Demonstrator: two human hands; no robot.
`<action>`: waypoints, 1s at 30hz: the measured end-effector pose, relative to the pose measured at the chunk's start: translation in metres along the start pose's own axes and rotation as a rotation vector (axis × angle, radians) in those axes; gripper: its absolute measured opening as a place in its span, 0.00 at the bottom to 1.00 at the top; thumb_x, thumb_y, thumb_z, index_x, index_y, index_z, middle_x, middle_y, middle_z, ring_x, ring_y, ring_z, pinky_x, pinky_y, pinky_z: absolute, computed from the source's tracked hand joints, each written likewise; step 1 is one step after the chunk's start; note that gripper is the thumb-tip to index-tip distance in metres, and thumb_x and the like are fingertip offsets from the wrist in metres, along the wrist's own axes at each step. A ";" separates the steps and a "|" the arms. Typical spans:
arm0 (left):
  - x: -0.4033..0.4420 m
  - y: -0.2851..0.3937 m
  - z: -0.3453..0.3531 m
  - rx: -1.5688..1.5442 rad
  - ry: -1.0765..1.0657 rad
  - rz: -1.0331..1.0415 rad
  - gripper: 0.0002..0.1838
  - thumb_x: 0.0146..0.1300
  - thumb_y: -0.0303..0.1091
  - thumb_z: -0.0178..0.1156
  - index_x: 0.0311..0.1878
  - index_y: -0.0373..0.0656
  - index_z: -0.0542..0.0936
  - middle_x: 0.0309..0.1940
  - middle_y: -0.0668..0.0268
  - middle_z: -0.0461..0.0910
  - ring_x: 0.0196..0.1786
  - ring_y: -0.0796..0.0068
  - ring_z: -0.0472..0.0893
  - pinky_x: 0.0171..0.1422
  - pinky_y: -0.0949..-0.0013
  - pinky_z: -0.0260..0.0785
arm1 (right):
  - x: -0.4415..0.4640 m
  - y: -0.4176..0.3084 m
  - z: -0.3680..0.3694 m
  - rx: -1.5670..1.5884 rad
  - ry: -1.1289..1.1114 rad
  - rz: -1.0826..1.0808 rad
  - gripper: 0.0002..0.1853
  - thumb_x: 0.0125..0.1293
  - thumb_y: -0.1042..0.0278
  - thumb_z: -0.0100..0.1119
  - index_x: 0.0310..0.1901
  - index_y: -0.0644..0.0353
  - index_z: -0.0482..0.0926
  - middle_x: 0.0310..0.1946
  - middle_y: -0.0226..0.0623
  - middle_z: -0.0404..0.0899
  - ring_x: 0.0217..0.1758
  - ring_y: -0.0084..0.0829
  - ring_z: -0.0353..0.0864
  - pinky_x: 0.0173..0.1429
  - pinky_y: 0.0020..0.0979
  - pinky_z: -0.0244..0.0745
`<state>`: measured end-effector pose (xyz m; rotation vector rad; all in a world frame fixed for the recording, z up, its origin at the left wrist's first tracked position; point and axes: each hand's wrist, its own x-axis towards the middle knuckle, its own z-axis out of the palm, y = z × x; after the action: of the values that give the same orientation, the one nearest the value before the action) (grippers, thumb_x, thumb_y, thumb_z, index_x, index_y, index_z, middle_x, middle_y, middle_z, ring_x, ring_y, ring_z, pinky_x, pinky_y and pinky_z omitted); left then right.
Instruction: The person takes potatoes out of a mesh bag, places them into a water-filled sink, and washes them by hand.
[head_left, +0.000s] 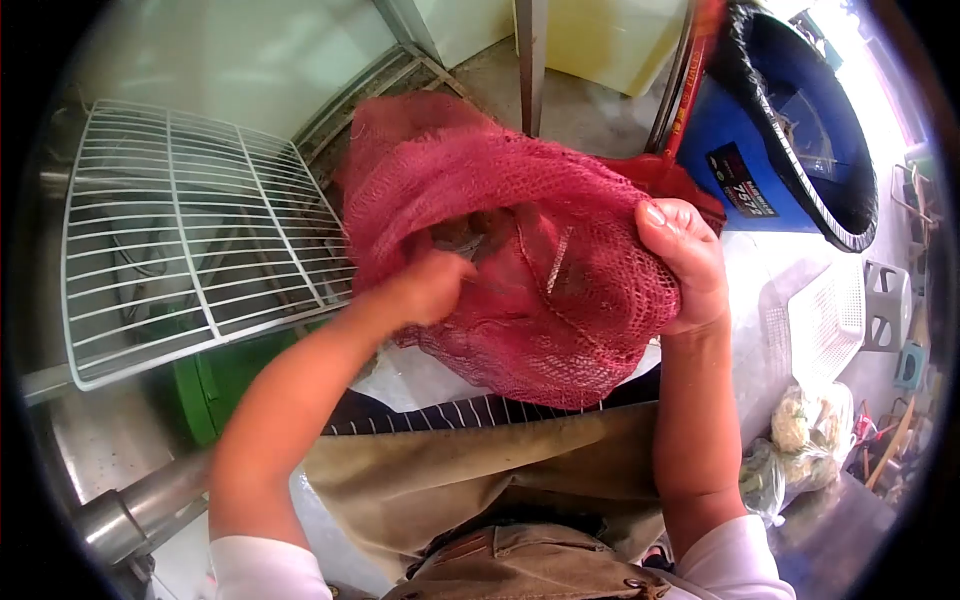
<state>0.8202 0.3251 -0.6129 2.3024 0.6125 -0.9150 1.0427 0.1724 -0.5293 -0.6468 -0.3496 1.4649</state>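
A red mesh bag (610,340) hangs open in front of my body, its mouth facing up toward me. My right hand (690,265) grips the bag's right side, with the thumb on the outside near the rim and the other fingers mostly hidden behind. At the left of the mouth, my left hand (437,287) is closed on the near edge of the netting. Something brownish (462,232) shows deep inside the opening, too shaded to make out.
A white wire rack (200,230) stands close on the left, above a green container (235,375). To the right are a blue bin (730,165) lined with a black bag, a red dustpan (655,175), a white basket (825,315) and plastic bags of pale produce (805,435).
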 end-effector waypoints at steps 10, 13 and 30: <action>0.120 -0.111 0.036 -0.385 0.642 -0.517 0.19 0.57 0.27 0.53 0.54 0.40 0.75 0.55 0.54 0.73 0.57 0.59 0.72 0.63 0.62 0.64 | 0.002 0.030 0.019 -0.168 0.129 0.116 0.12 0.69 0.65 0.54 0.40 0.66 0.81 0.33 0.30 0.83 0.32 0.16 0.78 0.39 0.20 0.72; 0.126 -0.116 0.042 -0.407 0.629 -0.506 0.20 0.56 0.28 0.54 0.53 0.39 0.75 0.54 0.55 0.73 0.57 0.61 0.72 0.62 0.63 0.64 | 0.002 0.032 0.012 -0.201 0.150 0.097 0.13 0.69 0.64 0.53 0.42 0.67 0.81 0.35 0.31 0.83 0.34 0.17 0.78 0.41 0.21 0.73; 0.091 -0.094 0.033 -0.741 0.604 -0.297 0.23 0.50 0.33 0.63 0.51 0.37 0.75 0.49 0.61 0.75 0.52 0.68 0.74 0.58 0.67 0.66 | 0.018 0.028 0.006 -0.078 0.273 0.020 0.13 0.69 0.65 0.52 0.42 0.67 0.80 0.36 0.37 0.83 0.34 0.22 0.81 0.40 0.24 0.76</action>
<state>0.8084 0.3895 -0.7311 1.7856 1.3138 -0.0269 1.0186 0.1909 -0.5438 -0.9039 -0.1891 1.3655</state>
